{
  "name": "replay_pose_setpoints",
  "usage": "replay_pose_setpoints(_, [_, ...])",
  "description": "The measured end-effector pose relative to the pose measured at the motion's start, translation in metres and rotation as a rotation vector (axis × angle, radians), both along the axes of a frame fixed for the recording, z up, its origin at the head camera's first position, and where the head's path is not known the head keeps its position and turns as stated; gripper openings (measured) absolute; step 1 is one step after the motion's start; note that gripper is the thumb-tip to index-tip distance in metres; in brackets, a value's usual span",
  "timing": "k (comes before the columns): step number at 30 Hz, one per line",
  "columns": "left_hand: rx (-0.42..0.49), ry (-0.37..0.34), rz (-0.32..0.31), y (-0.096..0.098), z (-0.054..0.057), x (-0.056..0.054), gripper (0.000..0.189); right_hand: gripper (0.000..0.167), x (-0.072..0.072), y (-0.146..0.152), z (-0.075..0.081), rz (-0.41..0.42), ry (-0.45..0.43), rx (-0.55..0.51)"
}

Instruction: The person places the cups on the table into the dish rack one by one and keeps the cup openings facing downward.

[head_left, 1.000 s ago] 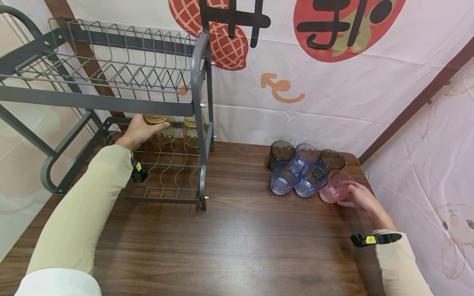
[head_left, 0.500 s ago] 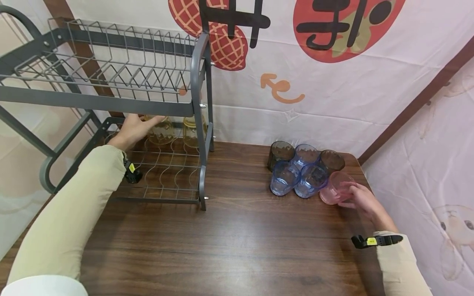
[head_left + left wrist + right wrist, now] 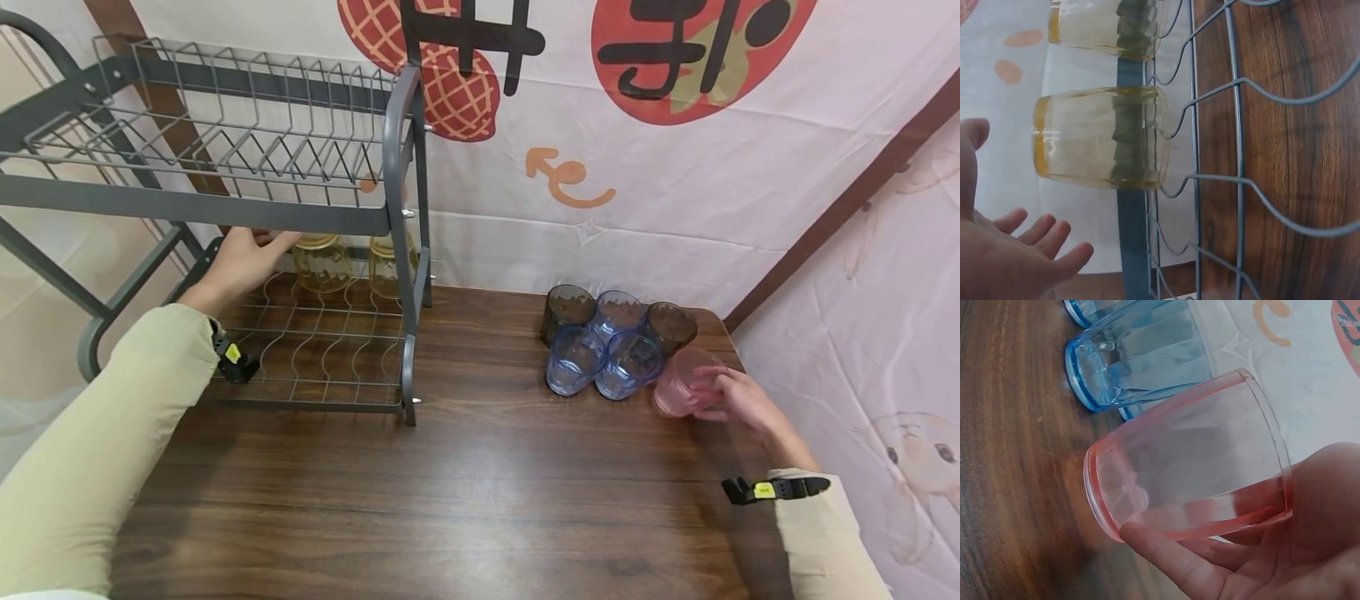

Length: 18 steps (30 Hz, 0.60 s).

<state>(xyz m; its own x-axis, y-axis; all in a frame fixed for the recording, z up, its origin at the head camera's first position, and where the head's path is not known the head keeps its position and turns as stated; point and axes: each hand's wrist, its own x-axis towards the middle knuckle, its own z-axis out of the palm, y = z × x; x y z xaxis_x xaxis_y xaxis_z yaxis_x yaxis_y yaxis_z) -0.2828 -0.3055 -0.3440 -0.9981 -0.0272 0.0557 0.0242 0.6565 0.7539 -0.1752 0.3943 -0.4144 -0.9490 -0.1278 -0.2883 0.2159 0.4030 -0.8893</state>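
Note:
Two yellow glasses stand on the lower wire shelf of the dish rack; the nearer glass (image 3: 1100, 137) shows large in the left wrist view. My left hand (image 3: 242, 265) is just left of it under the upper tier, apart from the glass, its fingers spread and holding nothing. At the right side of the table, my right hand (image 3: 742, 402) holds a pink glass (image 3: 1188, 459), fingers and thumb around its side. The pink glass tilts a little and is beside the blue glass (image 3: 630, 367) at the front of a cluster.
The two-tier grey dish rack (image 3: 300, 218) takes up the left of the brown wooden table (image 3: 480, 492). Besides the blue glasses, dark grey glasses, one of them the left-hand glass (image 3: 567, 308), stand in the cluster by the printed cloth wall (image 3: 510, 233).
My left hand has let go of the yellow glass and drawn back to the left. My right hand has shifted the pink glass slightly right, away from the blue glass.

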Motion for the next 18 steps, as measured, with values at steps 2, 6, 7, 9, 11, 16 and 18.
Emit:
replay_pose_setpoints(2, [-0.026,0.026,0.006,-0.001,0.003,0.005,0.079,0.049,0.000,0.000,0.004,0.001,-0.001,-0.010])
replay_pose_setpoints(6, [-0.046,0.115,0.034,0.003,0.006,0.015,0.073,0.049,0.002,0.001,0.010,0.009,-0.002,-0.030])
replay_pose_setpoints(7, [-0.056,0.139,0.043,0.004,0.007,0.017,0.071,0.049,0.002,0.000,0.011,0.008,-0.004,-0.034])
replay_pose_setpoints(9, [-0.070,0.160,0.053,0.007,0.009,0.022,0.069,0.049,0.003,0.000,0.014,0.014,-0.001,-0.037])
replay_pose_setpoints(11, [-0.084,0.146,0.051,0.009,0.012,0.026,0.071,0.049,0.004,-0.001,0.016,0.018,0.002,-0.042])
replay_pose_setpoints(16, [-0.123,0.089,0.010,0.017,0.020,0.037,0.076,0.048,0.006,-0.003,0.022,0.018,0.024,-0.036])
replay_pose_setpoints(18, [-0.144,0.080,-0.010,0.022,0.022,0.043,0.075,0.048,0.007,-0.004,0.024,0.018,0.032,-0.030])
